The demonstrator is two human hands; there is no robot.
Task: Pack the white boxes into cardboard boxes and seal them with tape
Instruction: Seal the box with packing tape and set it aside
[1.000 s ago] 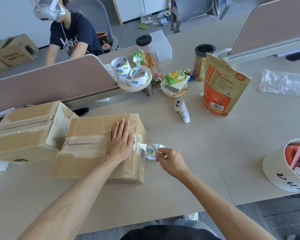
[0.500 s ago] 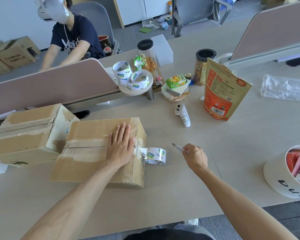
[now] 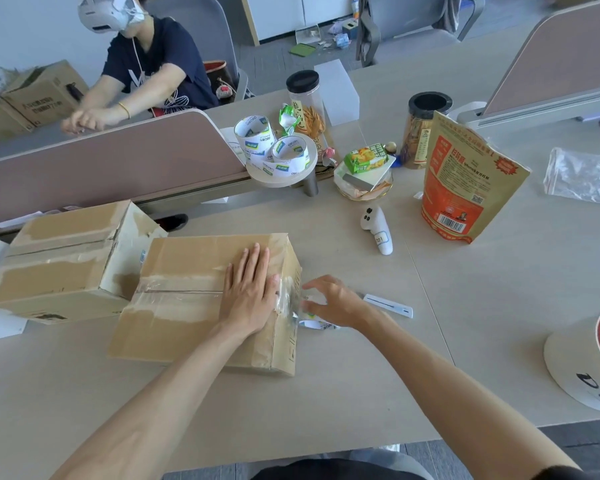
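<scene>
A closed cardboard box (image 3: 187, 271) lies in front of me, with clear tape along its top seam and over its right end. My left hand (image 3: 250, 292) presses flat on the top near that end. My right hand (image 3: 333, 303) hovers just right of the box with its fingers spread and loosely curved toward the taped end. It covers most of a white tape roll (image 3: 317, 325) that lies against the box. A small white cutter (image 3: 388, 304) lies on the table behind that hand. A second taped cardboard box (image 3: 63, 258) sits to the left.
Empty tape cores (image 3: 274, 150) sit on a round stand behind the box. A white controller (image 3: 376, 230), an orange snack bag (image 3: 465, 188), jars and a snack bowl (image 3: 364, 174) stand at the right rear. A white tub (image 3: 582, 368) is at the right edge. A person sits beyond the divider (image 3: 101, 161).
My right hand has put the cutter down on the table and come back left to the tape roll at the box's end. My left hand stays flat on the box.
</scene>
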